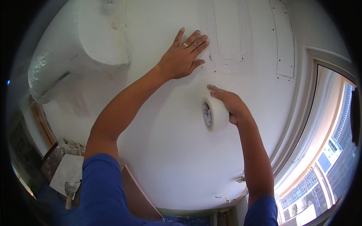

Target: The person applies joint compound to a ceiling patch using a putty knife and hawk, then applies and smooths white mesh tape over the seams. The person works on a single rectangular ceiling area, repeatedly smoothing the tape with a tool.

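Note:
My left hand (184, 54) is stretched out against the white wall (173, 150), its fingers spread and a ring on one of them. It holds nothing. Just beyond its fingertips, dark lines form a rectangular outline on the wall. Lower and to the right, my right hand (233, 104) grips a wide roll of whitish tape (219, 115), whose hollow core faces left. My right thumb points up and left above the roll. The other right fingers are mostly hidden behind the tape.
A large rounded white object (56, 52) wrapped in plastic juts out at upper left. A window (313, 162) runs down the right side. Wires (233, 197) poke from the wall low down. At lower left a putty knife (69, 194) lies by a pale board (66, 169).

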{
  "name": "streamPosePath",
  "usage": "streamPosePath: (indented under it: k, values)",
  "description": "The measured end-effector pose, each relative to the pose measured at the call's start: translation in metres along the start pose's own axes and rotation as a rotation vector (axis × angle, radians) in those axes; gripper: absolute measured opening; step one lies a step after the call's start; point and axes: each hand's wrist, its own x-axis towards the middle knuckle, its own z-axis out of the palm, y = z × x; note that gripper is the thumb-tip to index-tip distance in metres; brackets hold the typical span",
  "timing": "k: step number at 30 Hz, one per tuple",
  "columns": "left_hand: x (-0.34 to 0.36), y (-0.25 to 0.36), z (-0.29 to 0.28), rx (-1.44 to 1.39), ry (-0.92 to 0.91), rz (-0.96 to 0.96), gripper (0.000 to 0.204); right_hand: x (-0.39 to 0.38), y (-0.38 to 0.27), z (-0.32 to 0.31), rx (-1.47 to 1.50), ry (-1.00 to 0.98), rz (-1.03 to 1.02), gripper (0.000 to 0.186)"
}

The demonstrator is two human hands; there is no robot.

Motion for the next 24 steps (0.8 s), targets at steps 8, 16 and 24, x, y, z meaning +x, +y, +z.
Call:
streamPosePath:
  k: [8, 16, 24]
  values:
    - [0.098, -0.087, 0.000, 0.322, 0.117, -0.127, 0.064, 0.000, 0.003, -0.001, 0.043, -0.004, -0.028, 0.055]
    - [0.129, -0.089, -0.001, 0.288, 0.132, -0.120, 0.065, -0.002, 0.003, 0.003, 0.046, -0.027, -0.049, 0.057]
    - [0.165, -0.082, 0.021, 0.300, 0.147, -0.293, 0.073, 0.003, 0.011, -0.005, 0.044, -0.049, -0.074, 0.057]
